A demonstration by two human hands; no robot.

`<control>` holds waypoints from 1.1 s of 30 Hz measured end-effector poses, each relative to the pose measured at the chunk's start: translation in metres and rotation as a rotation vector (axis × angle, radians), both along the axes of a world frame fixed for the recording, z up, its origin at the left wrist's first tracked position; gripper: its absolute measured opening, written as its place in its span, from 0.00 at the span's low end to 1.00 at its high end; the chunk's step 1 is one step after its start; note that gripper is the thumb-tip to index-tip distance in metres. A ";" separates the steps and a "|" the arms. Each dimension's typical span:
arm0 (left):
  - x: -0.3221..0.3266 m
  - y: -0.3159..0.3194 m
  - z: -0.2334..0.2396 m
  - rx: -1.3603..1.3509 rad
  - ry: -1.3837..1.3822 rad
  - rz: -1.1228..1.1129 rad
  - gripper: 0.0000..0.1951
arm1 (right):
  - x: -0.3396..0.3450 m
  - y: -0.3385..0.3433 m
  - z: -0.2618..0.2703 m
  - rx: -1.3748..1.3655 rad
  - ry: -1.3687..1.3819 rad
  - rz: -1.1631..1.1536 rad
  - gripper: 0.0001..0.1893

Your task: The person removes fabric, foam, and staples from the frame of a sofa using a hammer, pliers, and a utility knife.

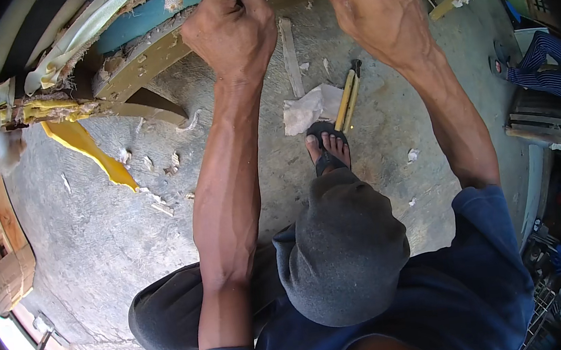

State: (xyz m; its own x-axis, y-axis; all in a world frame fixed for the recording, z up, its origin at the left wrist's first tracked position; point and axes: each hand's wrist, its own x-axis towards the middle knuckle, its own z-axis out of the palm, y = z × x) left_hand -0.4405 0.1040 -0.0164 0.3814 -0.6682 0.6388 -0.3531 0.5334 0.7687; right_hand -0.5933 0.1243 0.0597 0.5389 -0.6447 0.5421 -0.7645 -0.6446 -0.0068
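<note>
At the top edge, over the wooden frame (146, 68) of a piece of furniture with torn upholstery, both my hands are raised. My left hand (234, 31) has its fingers curled at the blue-green strip (151, 17); the fingertips run out of the picture, so what they grip is hidden. My right hand (381, 10) is bent over the same edge, thumb and fingers close to a bit of yellow material at the picture's rim. Ragged pale fabric (86, 36) and yellow foam (56, 110) cling to the frame's left side.
A yellow-handled tool (348, 98) lies on the concrete floor by my sandalled foot (329, 149), beside a crumpled pale cloth scrap (309, 110). A yellow foam strip (99, 158) hangs at left. Another person's striped-clad leg (546, 65) is at far right, near a dark slatted object (541, 114).
</note>
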 end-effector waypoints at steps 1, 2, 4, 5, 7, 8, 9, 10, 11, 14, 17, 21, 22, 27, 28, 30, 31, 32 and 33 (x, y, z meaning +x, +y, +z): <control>0.002 0.002 0.001 -0.002 -0.020 -0.001 0.06 | 0.003 0.000 0.003 -0.003 -0.002 0.002 0.17; 0.004 0.002 0.002 -0.003 -0.041 -0.003 0.07 | 0.006 0.001 0.006 -0.022 0.031 -0.020 0.16; 0.004 -0.001 -0.002 -0.024 -0.053 0.004 0.07 | 0.010 0.001 0.008 -0.043 0.072 -0.045 0.15; 0.006 -0.003 -0.004 -0.042 -0.069 0.010 0.07 | 0.012 0.000 0.007 -0.047 0.057 -0.064 0.14; 0.009 -0.002 -0.004 -0.056 -0.101 0.021 0.07 | 0.010 -0.001 0.006 -0.049 0.045 -0.089 0.14; 0.011 -0.001 -0.003 -0.070 -0.137 0.036 0.07 | 0.006 0.000 0.007 -0.032 0.058 -0.154 0.13; 0.013 0.002 -0.001 -0.071 -0.134 0.033 0.07 | 0.001 0.002 0.010 -0.015 0.071 -0.220 0.13; 0.015 0.002 0.000 -0.057 -0.173 0.026 0.06 | -0.009 -0.002 0.008 -0.025 0.072 -0.222 0.13; 0.015 0.001 0.000 -0.043 -0.212 0.019 0.06 | -0.022 -0.008 0.002 -0.116 0.078 -0.239 0.14; 0.012 -0.008 -0.014 -0.098 -0.195 0.039 0.06 | -0.065 -0.006 0.003 -0.181 0.083 -0.342 0.14; 0.015 -0.017 -0.019 -0.109 -0.226 0.064 0.10 | -0.062 0.000 0.005 -0.141 0.045 -0.419 0.15; -0.008 0.003 0.007 0.168 -0.090 -0.009 0.11 | -0.052 0.009 -0.001 0.088 -0.025 -0.394 0.16; -0.014 -0.004 0.004 0.111 -0.058 -0.008 0.09 | -0.057 0.008 -0.006 0.052 -0.068 -0.360 0.17; -0.021 -0.014 0.005 0.063 -0.050 0.003 0.04 | -0.041 0.017 -0.008 0.201 -0.254 -0.340 0.18; -0.019 -0.018 0.002 -0.028 -0.100 0.047 0.03 | -0.034 0.018 -0.004 0.249 -0.264 -0.293 0.16; -0.019 -0.022 0.002 -0.125 -0.120 0.079 0.02 | -0.029 0.017 0.000 0.301 -0.270 -0.251 0.16; -0.019 -0.019 0.002 -0.120 -0.116 0.076 0.02 | -0.030 0.015 0.001 0.214 -0.183 -0.177 0.16; -0.019 -0.013 0.003 -0.076 -0.157 0.057 0.01 | -0.030 0.013 0.002 0.126 -0.096 -0.102 0.16; -0.018 -0.010 0.005 -0.042 -0.201 0.044 0.01 | -0.028 0.012 0.004 0.120 -0.096 -0.099 0.16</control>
